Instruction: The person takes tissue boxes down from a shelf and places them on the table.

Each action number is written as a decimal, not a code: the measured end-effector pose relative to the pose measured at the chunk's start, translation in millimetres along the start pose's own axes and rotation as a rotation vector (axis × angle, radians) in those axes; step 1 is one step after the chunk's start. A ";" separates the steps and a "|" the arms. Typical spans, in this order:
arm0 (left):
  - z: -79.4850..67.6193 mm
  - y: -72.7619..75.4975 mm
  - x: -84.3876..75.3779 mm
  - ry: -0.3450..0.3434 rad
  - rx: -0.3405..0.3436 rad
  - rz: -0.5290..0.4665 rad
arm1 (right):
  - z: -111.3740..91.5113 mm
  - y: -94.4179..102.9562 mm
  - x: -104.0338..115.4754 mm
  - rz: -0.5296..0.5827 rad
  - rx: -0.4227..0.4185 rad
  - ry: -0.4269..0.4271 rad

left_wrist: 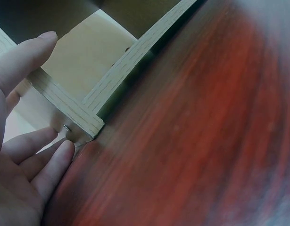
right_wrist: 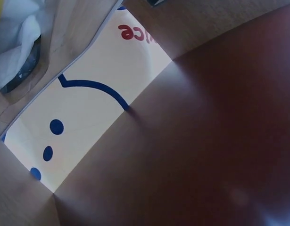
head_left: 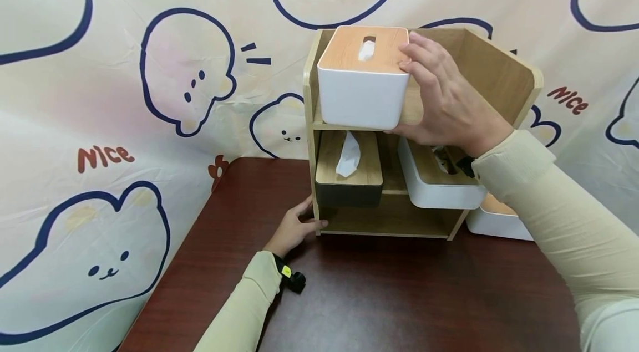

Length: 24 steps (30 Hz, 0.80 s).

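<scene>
My right hand (head_left: pixel 451 100) grips the right side of a white tissue box (head_left: pixel 363 98) with a wood-grain lid, fingers at the lid's edge and thumb low down. The box is at the left of the top tier of a wooden shelf (head_left: pixel 499 66); I cannot tell whether it rests there. My left hand (head_left: pixel 293 230) holds the shelf's lower left side panel. In the left wrist view, its thumb (left_wrist: pixel 29 59) lies at the panel's inner side and the other fingers at the outer side. The right wrist view does not show the right hand.
On the middle tier stand a dark tissue box (head_left: pixel 349 195) with tissue sticking out, at left, and a white one (head_left: pixel 446 197) at right. Another white box (head_left: pixel 501 222) lies on the dark red table (head_left: pixel 379 296), right of the shelf. A printed cloth (head_left: pixel 199 108) hangs behind.
</scene>
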<state>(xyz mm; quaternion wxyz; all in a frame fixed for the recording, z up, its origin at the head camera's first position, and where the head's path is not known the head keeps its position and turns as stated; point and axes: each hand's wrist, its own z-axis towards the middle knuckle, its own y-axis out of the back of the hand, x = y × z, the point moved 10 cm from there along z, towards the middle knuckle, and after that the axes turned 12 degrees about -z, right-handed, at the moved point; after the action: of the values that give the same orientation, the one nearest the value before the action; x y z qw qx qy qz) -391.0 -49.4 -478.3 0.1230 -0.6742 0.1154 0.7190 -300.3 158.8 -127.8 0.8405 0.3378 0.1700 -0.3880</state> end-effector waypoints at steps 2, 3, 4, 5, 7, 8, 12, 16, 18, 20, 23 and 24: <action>-0.2 -0.2 -0.1 -0.004 0.003 0.001 | 0.5 2.3 -0.2 0.004 -0.026 -0.013; -0.4 -0.2 -0.4 -0.004 0.004 0.002 | 0.5 3.6 -0.1 0.006 -0.039 -0.020; -0.6 -0.2 -0.8 -0.006 0.003 0.006 | 0.5 4.7 -0.1 0.009 -0.050 -0.027; -0.8 -0.1 -1.1 -0.007 0.002 0.010 | 0.4 5.7 0.3 0.008 -0.056 -0.031; -0.9 0.1 -1.7 -0.007 0.000 0.015 | 0.1 7.5 1.8 0.006 -0.063 -0.031; -1.1 0.1 -2.1 -0.010 -0.001 0.016 | 0.1 8.4 2.5 0.007 -0.064 -0.032; -0.9 -0.1 -3.1 -0.009 0.001 0.013 | 0.7 12.3 5.1 -0.015 -0.065 -0.032; -0.3 0.0 -3.5 -0.007 0.001 0.021 | 2.3 15.8 7.6 -0.043 -0.081 -0.029; 0.0 0.2 -2.6 -0.004 0.001 0.021 | 2.8 17.7 8.4 -0.043 -0.096 -0.030; 0.2 0.4 -1.2 0.002 0.001 0.012 | 2.8 19.8 8.8 -0.044 -0.110 -0.033; 0.6 0.2 0.7 0.014 0.002 0.000 | 3.3 22.8 10.0 -0.051 -0.125 -0.035; 0.7 0.1 0.8 0.015 0.002 -0.001 | 3.8 23.5 10.5 -0.054 -0.125 -0.035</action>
<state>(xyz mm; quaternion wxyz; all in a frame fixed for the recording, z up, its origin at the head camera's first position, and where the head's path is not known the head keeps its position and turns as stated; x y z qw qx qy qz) -391.7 -49.2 -479.0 0.1231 -0.6795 0.1168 0.7138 -275.4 161.5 -120.7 0.8522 0.2728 0.1882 -0.4049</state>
